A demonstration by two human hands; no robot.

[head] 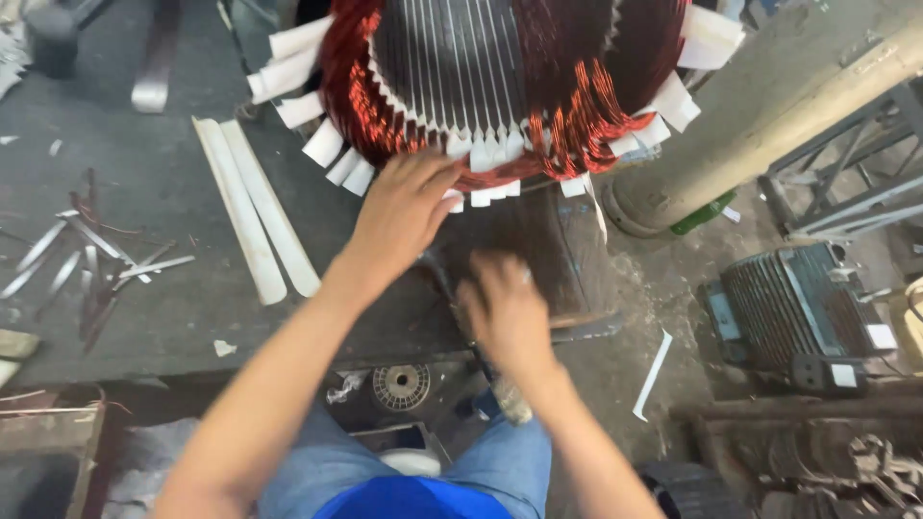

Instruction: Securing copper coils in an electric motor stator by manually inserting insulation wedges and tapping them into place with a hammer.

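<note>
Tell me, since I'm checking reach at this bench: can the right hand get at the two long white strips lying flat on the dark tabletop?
Probably not easily. The right hand sits low near the stator's front, and the left forearm crosses between it and the two long white strips. The left hand, on the copper windings, is nearer.

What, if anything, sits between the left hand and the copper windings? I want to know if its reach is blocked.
Nothing visible: the left hand already rests on the copper windings at the stator's lower edge, among white paper strips.
</note>
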